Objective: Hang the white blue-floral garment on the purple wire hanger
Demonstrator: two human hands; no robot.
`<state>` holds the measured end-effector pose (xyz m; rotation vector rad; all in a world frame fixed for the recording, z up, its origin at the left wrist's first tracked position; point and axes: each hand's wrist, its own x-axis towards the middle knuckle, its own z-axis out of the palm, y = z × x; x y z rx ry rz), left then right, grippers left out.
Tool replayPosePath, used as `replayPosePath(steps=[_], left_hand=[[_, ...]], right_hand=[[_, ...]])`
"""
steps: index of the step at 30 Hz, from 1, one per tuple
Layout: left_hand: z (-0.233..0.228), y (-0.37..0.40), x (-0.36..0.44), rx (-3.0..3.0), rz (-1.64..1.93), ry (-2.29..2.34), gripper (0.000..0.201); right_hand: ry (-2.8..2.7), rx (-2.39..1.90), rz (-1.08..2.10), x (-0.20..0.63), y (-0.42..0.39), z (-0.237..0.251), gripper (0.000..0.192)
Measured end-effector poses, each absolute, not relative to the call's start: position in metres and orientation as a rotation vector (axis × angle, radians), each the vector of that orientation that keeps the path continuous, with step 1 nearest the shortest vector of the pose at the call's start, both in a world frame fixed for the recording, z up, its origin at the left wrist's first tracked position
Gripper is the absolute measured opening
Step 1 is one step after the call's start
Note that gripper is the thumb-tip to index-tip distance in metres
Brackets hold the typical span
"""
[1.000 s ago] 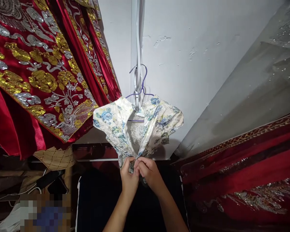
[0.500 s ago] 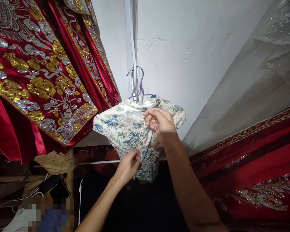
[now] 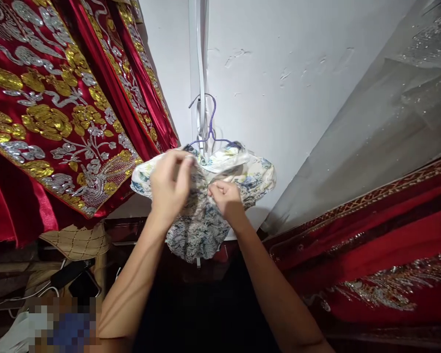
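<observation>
A white blouse with a blue and yellow floral print [image 3: 198,235] hangs in front of me on a purple hanger [image 3: 212,117]. Its lower part is gathered and crinkled. At the left side of the neckline, my left hand [image 3: 169,184] is closed, thumb and forefinger pinching the cloth; motion blurs it slightly. My right hand [image 3: 227,196] has its fingers curled tight on the middle of the front, below the collar. Behind the two hands, part of the blouse front is hidden.
Red garments with gold and silver embroidery [image 3: 51,122] hang at the left. On the right are a sheer sparkling fabric [image 3: 353,132] and a red beaded garment [image 3: 371,255]. A phone [image 3: 84,284] and white cables lie at lower left, beside a blurred-out patch.
My left hand has risen from the lower front to the neckline's left side. My right hand has dropped from the collar to mid-front. The collar has spread wider, and the view has shifted slightly.
</observation>
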<state>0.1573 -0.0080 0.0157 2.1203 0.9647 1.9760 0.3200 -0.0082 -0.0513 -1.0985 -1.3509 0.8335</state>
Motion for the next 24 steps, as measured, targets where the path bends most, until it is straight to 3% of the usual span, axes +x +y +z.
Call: replayPosePath(steps=[3,6,9,17,24], left_hand=[[0.009,0.003,0.117,1.500,2.228,0.897,0.007],[-0.011,0.020,0.074,0.785,2.044,0.646,0.018],[-0.047,0.027,0.057,0.450,1.943,0.600,0.026],[-0.151,-0.023,0.121,0.434,1.818,0.802,0.011],[-0.147,-0.045,0.142,1.108,1.525,1.132,0.022]], right_hand=[[-1.349,-1.158,0.882,0.323,-0.014,-0.086,0.026],[-1.281,-1.124,0.951,0.319,-0.033,-0.104,0.026],[-1.170,-1.033,1.059,0.307,-0.055,-0.113,0.028],[-0.999,-1.085,1.063,0.307,-0.095,-0.131,0.027],[-1.235,-1.286,1.073,0.349,-0.100,-0.142,0.033]])
